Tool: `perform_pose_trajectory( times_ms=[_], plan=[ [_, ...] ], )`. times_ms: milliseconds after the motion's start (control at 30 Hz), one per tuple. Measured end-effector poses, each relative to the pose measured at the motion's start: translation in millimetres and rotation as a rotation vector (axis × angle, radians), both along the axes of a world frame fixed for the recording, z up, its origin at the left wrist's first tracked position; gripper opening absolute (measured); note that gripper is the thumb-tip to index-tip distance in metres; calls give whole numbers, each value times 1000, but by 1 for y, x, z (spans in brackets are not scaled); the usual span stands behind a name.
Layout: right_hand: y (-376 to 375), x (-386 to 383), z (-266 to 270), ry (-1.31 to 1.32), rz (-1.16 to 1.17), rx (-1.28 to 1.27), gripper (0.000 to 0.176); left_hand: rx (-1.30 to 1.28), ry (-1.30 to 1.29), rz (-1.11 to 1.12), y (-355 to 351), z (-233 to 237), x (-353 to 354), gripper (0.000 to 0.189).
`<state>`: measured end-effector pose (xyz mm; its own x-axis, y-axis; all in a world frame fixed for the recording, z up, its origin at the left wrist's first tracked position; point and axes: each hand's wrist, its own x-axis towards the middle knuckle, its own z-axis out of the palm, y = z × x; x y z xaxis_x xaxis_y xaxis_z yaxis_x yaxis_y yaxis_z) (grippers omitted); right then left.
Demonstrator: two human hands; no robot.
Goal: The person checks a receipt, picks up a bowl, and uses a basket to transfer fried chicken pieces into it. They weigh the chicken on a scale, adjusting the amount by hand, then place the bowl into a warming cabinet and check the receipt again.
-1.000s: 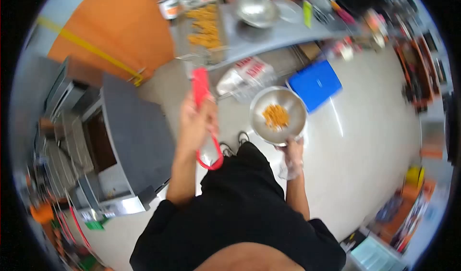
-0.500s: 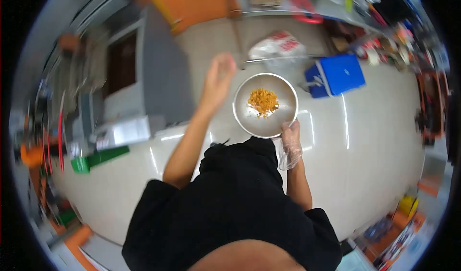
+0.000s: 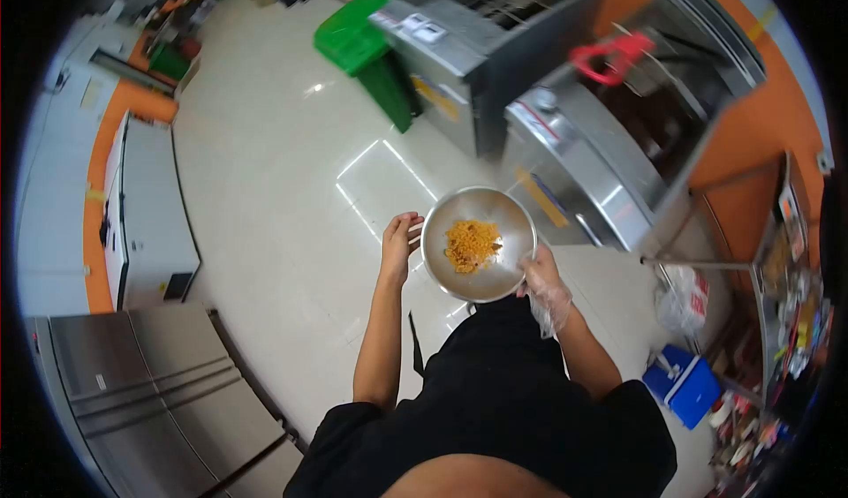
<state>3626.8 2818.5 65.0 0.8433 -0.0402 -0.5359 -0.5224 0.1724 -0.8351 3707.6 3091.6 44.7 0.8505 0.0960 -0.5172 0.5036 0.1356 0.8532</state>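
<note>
A round stainless steel bowl (image 3: 482, 205) is in front of my body, over the floor. Orange-brown crumbly food (image 3: 472, 245) lies in a loose heap at its bottom. My right hand (image 3: 541, 279), in a clear plastic glove, grips the bowl's lower right rim. The loose cuff of the glove (image 3: 553, 313) hangs around the wrist. On the opposite side, my bare left hand (image 3: 400, 244) is raised with fingers partly curled and apart, fingertips right at the left rim.
Ahead are a green bin (image 3: 375, 65) and steel fryer-like units (image 3: 583, 158), one with a red-handled tool (image 3: 609, 56) on top. Steel refrigerators (image 3: 155, 392) and a white chest freezer (image 3: 159, 211) stand left. A blue cooler box (image 3: 685, 388) and cluttered shelf are at right.
My view has turned left: the cooler and shelf now appear at right, the bin and steel units ahead. My left hand has come down beside the bowl. The right hand keeps its grip.
</note>
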Motion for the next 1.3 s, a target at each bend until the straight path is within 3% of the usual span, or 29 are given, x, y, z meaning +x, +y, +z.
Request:
perform_pose_trajectory(
  times_ms=[100,133,233,300,333,433,567,667,833,867,900,1033,1167,1300],
  plan=[
    [118,119,-9,52,-27,-29,51,-62,-51,94,123,2,67,33],
    [152,162,-41,21,53,10,53,-33,-76,103,160,6,91,36],
    [249,284,-60,-17,263,81,56,85,-88,64,257,25,163,47],
    [332,354,-73,25,233,-26,57,115,-40,84,307,49,204,49],
    [367,390,-69,-170,242,-101,56,153,51,79,336,57,236,51],
    [428,519,-37,-77,408,-78,51,162,-14,47,396,84,338,52],
    [499,673,-12,-190,368,-112,45,99,-97,38,460,72,509,50],
    [543,792,-19,-246,292,-103,44,48,-158,-54,520,32,656,48],
    [613,953,-41,-176,189,-139,47,-32,-151,-167,605,-2,865,43],
    [631,980,-43,-121,120,6,48,-3,-131,-181,621,-4,902,41],
    [649,1003,-47,-68,46,161,49,-10,-114,-167,637,-6,936,40],
    [678,1033,-76,-11,-192,214,44,75,2,-215,685,-13,1051,53],
    [704,1026,-103,164,-603,9,36,141,-21,-388,692,-15,1173,61],
    [732,991,-146,254,-850,-72,34,120,-163,-667,654,-25,1230,59]
  ],
)
